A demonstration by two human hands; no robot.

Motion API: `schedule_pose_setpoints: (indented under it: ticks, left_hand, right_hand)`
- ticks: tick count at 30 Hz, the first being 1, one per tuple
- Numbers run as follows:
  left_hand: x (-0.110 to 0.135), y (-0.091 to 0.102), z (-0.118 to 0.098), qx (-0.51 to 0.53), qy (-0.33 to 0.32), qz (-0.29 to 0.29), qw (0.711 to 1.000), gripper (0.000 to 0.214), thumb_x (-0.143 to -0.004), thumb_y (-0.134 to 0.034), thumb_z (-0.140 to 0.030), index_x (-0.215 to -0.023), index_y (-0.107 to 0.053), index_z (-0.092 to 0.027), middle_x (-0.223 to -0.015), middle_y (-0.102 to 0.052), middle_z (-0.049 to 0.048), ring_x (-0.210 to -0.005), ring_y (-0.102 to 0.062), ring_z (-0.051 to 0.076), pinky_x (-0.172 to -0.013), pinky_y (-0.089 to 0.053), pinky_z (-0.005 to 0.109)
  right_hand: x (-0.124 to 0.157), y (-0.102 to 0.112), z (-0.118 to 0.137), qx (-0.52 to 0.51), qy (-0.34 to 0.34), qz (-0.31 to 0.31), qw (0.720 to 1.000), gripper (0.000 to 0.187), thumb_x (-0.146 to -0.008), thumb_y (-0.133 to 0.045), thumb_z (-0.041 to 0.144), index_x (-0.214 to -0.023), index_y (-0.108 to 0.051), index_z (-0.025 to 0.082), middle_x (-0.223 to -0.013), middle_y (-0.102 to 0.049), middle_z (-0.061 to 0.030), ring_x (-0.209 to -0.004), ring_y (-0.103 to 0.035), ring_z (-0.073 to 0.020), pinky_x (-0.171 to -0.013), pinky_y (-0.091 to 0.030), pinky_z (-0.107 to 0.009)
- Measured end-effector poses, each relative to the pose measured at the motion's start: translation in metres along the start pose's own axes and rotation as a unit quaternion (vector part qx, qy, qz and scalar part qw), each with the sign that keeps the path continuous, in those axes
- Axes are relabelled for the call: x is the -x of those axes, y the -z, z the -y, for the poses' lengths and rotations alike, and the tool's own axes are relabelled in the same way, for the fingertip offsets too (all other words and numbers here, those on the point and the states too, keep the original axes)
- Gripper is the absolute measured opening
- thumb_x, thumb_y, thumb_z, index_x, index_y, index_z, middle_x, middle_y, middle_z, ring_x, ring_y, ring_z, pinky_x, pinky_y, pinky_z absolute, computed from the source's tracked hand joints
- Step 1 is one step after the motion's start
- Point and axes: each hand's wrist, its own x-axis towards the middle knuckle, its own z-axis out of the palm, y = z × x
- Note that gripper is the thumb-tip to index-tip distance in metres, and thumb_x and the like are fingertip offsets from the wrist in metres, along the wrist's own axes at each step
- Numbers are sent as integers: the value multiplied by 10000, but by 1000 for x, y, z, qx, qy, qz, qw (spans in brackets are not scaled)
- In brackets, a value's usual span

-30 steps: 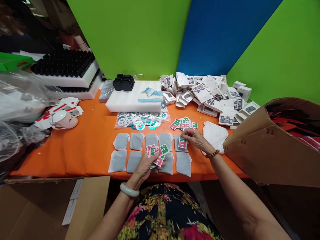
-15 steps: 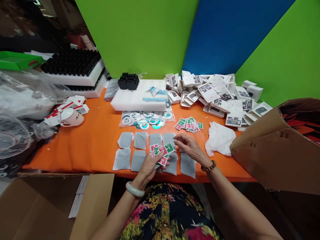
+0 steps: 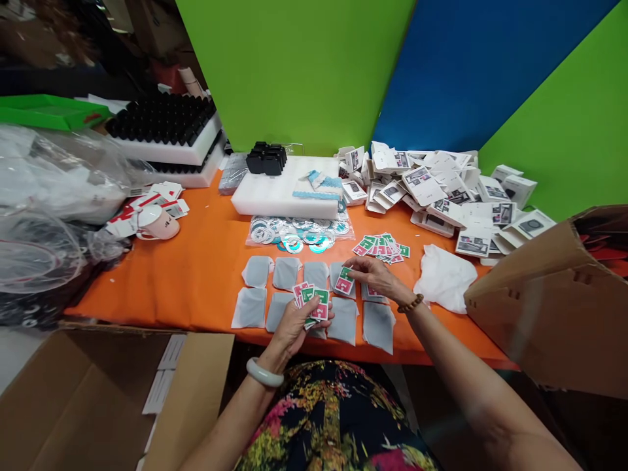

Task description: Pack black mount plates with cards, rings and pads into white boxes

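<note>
Currently your right hand (image 3: 377,277) pinches one card (image 3: 345,281) by its top edge, over a grey square (image 3: 333,272), while your left hand (image 3: 293,323) grips a fanned card stack (image 3: 320,305).

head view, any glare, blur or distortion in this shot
Head view: highlights glint on the plastic bag and silvery rings; head view: upper-left background is dim and soft; head view: cards in the left hand show colours, small print unreadable; head view: the carton at right looks stretched, perhaps wide-angle.
</note>
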Motion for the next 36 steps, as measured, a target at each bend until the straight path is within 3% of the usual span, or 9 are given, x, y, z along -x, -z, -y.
schedule_pose_setpoints:
  ticks: [3,7,11,14,17,19,21,29,36]
  left_hand:
    - [3,2,-1,32,-7,11,999,308,-688,-764,-267,-902,-626,-93,-783,-720,103,-681,-702,210,-586,-595,281]
    - [2,5,-1,45,-20,-8,999,368,-598,-825,-262,-865,-636,-92,-729,-699,63,-639,-676,185,-559,-596,288]
    - [-1,7,0,59,-33,-43,997,396,-511,-864,-254,-797,-636,-101,-666,-676,25,-580,-639,152,-509,-582,272]
    - [-2,7,1,69,-44,-54,995,388,-499,-866,-255,-769,-632,-104,-663,-678,22,-561,-630,143,-491,-572,262]
    - [-3,6,2,74,-54,-48,995,405,-514,-860,-265,-811,-640,-99,-690,-689,29,-553,-628,138,-496,-570,259]
    - [-3,5,2,73,-55,-41,995,416,-522,-857,-272,-832,-645,-96,-700,-693,32,-554,-632,137,-503,-569,254]
    - [-2,6,2,70,-58,-40,995,408,-534,-852,-274,-839,-645,-97,-708,-698,36,-567,-643,145,-513,-570,255]
    - [2,15,1,64,-76,-57,993,405,-608,-806,-333,-895,-631,-108,-789,-722,83,-723,-699,242,-565,-598,326]
    - [1,26,4,67,-92,-103,988,439,-562,-817,-332,-865,-585,-115,-657,-688,42,-566,-685,222,-478,-568,289]
  right_hand:
    - [-8,-3,-5,96,6,2,995,153,-753,-569,263,-886,-611,200,-643,-558,19,-595,-519,-139,-572,-392,-261]
    - [-10,-9,-4,188,15,-7,982,125,-770,-550,207,-890,-585,201,-706,-570,-1,-641,-544,-157,-597,-398,-270]
    - [0,-16,7,206,53,-80,974,138,-810,-537,236,-935,-575,191,-871,-574,-56,-713,-551,-178,-666,-432,-312]
    - [11,-29,23,133,48,-100,985,152,-847,-534,328,-915,-574,197,-869,-583,-55,-684,-537,-167,-666,-440,-318]
    - [21,-46,41,-35,-14,-11,999,228,-816,-590,417,-886,-576,201,-774,-591,-20,-657,-536,-151,-615,-442,-292]
    - [24,-57,50,-139,-50,46,988,267,-765,-647,438,-857,-579,197,-730,-582,4,-638,-530,-134,-593,-438,-274]
    - [23,-63,56,-196,-70,65,976,274,-729,-683,434,-807,-581,192,-683,-561,24,-604,-508,-115,-582,-430,-263]
    - [14,-73,56,-206,-73,39,975,228,-723,-673,398,-721,-573,193,-600,-529,36,-541,-475,-104,-529,-416,-254]
    - [-1,-70,44,-171,-76,-29,982,210,-732,-637,380,-724,-532,198,-582,-520,41,-494,-472,-105,-499,-393,-261]
